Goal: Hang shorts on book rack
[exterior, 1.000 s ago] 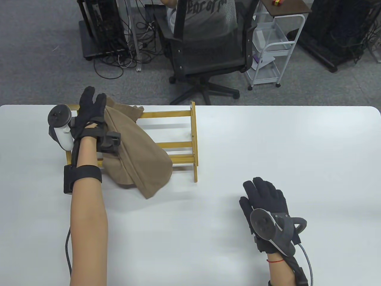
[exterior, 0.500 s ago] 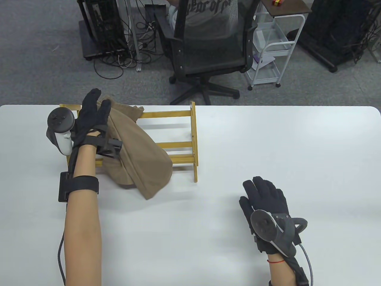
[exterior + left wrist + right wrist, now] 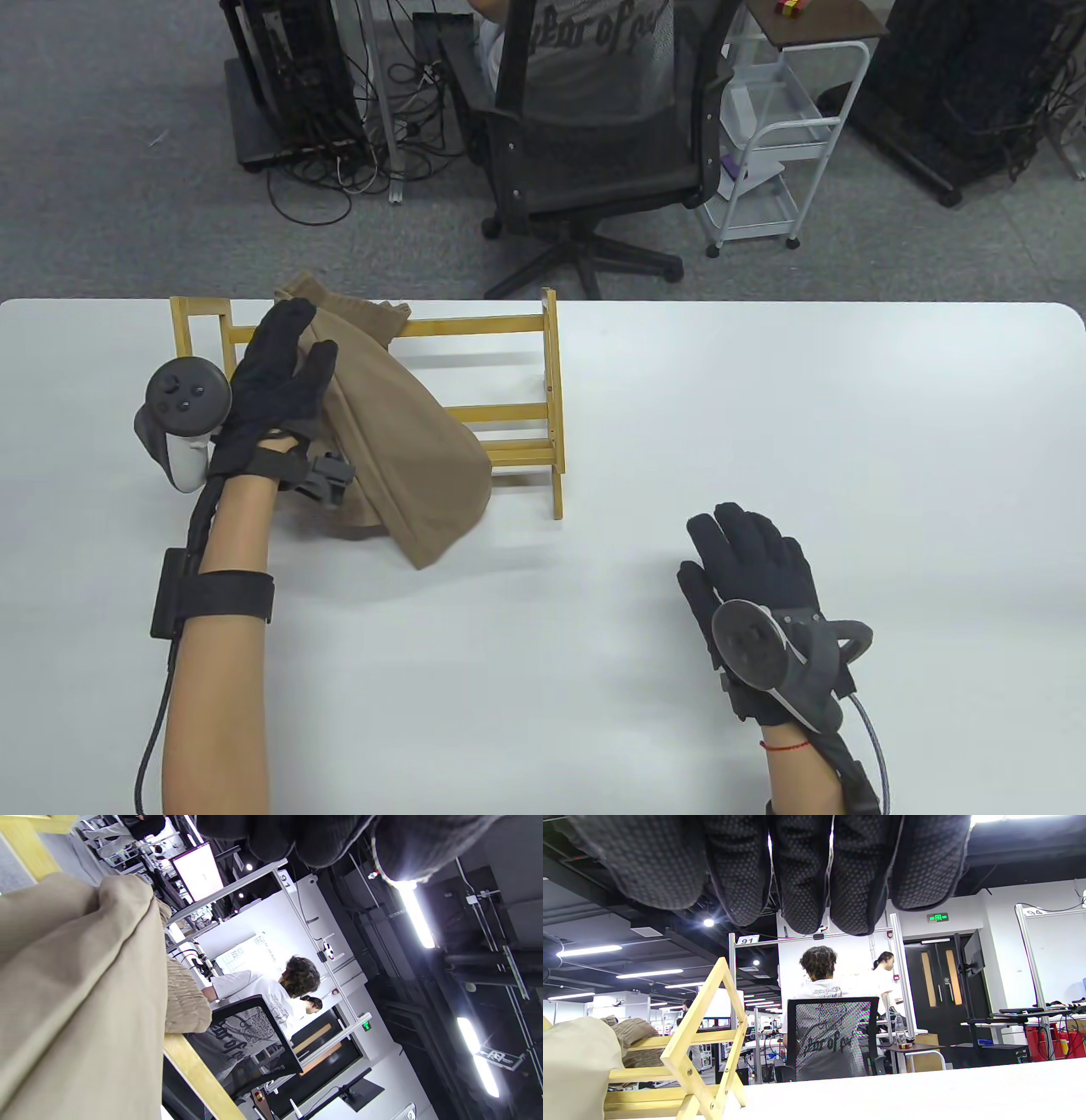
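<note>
Tan shorts [image 3: 407,441] lie draped over the left part of a wooden book rack [image 3: 475,325], waistband at the top rail and hem on the table in front. My left hand [image 3: 301,340] hovers with fingers spread over the shorts' left side and grips nothing. In the left wrist view the shorts [image 3: 85,984] fill the left, with a rack rail [image 3: 199,1077] below. My right hand [image 3: 713,543] rests flat and empty on the table at the right front. The right wrist view shows the rack's end frame [image 3: 704,1043] and the shorts [image 3: 572,1065].
The white table [image 3: 764,407] stretches to the right of the rack. Behind the table's far edge stand an office chair [image 3: 594,153] with a seated person and a white cart [image 3: 780,144].
My left hand has drawn back from the rack's top rail toward me, uncovering the rack's left end. The shorts stay draped. My right hand has not moved.
</note>
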`<state>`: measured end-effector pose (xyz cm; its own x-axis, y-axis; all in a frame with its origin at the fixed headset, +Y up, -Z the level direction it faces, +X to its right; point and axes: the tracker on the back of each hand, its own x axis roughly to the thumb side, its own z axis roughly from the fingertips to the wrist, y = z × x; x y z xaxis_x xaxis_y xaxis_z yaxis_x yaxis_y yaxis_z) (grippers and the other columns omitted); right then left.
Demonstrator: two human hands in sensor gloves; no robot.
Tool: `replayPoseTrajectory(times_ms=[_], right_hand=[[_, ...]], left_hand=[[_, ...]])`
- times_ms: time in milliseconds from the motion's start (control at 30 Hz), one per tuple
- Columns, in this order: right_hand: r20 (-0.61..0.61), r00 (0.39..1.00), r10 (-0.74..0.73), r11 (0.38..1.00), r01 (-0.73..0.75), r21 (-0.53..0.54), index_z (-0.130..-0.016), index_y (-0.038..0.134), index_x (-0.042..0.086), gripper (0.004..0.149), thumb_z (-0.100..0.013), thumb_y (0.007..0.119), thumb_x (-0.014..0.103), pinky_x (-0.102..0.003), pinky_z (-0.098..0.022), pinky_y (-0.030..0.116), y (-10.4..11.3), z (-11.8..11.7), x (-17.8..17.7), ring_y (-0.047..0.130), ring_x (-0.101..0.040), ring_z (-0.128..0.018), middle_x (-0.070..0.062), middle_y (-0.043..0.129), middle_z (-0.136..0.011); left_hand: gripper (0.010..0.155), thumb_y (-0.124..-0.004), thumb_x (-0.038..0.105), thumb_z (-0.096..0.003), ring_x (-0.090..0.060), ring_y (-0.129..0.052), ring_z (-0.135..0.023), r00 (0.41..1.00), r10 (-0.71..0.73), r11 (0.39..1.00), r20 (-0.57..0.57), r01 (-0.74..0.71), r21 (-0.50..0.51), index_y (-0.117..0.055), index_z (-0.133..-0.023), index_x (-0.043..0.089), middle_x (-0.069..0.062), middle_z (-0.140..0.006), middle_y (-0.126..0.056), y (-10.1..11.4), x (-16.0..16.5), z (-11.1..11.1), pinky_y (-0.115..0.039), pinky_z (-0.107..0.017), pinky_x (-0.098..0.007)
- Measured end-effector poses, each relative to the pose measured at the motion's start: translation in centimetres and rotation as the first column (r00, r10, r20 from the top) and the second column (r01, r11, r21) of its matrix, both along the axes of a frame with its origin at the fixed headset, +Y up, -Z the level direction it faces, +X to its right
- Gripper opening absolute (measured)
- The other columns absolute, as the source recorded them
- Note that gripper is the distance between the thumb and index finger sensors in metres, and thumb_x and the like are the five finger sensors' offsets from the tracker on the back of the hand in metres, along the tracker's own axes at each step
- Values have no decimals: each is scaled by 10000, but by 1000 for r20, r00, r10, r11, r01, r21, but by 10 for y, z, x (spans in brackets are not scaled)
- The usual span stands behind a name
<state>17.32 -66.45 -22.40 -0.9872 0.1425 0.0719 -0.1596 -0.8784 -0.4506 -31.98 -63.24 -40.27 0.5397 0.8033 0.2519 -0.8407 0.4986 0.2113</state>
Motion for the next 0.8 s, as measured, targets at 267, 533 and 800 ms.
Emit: replayPoseTrajectory(times_ms=[267, 533, 800], right_hand=[[0, 1000, -15, 1000, 15, 3, -934, 733, 393, 538, -430, 751, 582, -507, -723, 692, 0, 0, 1, 807, -286, -976, 33, 760, -1071], [3, 1000, -24, 1000, 24, 6, -933, 733, 393, 536, -431, 752, 579, -507, -724, 690, 0, 0, 3, 802, -287, -979, 33, 756, -1073], [-3, 1000, -29, 1000, 29, 8, -937, 727, 396, 537, -432, 751, 577, -509, -726, 686, 0, 1, 3, 796, -286, -985, 36, 753, -1075]], left_hand=[[649, -739, 534, -507, -356, -500, -1099, 996, -79, 996, 37, 77, 53, -582, -1080, 275, -25, -1170, -535, -7, 9, 38, -416, -755, -567], [643, -728, 533, -508, -364, -508, -1089, 990, -133, 986, 47, 127, 109, -592, -1077, 265, -32, -1164, -546, -2, 14, 72, -424, -750, -565], [635, -721, 529, -509, -374, -525, -1080, 977, -207, 970, 46, 199, 140, -609, -1071, 256, -43, -1157, -565, -2, 17, 107, -438, -741, -571]])
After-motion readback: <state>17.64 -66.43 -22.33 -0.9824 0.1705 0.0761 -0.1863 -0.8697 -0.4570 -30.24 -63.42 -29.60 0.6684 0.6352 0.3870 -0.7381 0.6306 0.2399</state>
